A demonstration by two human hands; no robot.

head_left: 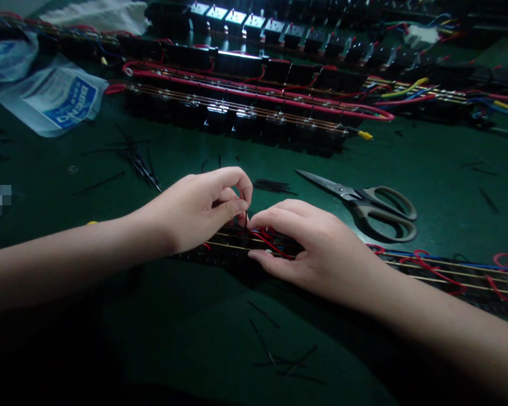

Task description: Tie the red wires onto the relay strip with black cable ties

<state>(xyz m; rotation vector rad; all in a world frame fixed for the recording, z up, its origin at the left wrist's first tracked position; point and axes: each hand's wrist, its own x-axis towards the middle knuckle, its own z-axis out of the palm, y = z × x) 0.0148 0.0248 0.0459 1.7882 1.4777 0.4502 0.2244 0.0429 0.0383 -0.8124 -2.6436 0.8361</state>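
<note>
A long black strip (432, 275) with bare metal rods and red and blue wires runs beneath both hands. My left hand (209, 208) pinches a thin black tie (246, 219) between thumb and fingertips, just above the strip. On the right, my right hand (307, 239) straddles the strip, thumb on the near side and fingers on the far side, holding it beside the tie. Behind the right hand lie scissors (364, 200) with dark handles, blades pointing left. A small bundle of black ties (275, 186) rests just beyond the fingertips.
More black ties (140, 160) lie in a pile at the left, and cut pieces (285, 361) are scattered in front. Plastic bags (61, 96) sit at the upper left. A wired black assembly (245, 98) and a row of switch-like parts (254, 25) stretch across the back of the green table (186, 338).
</note>
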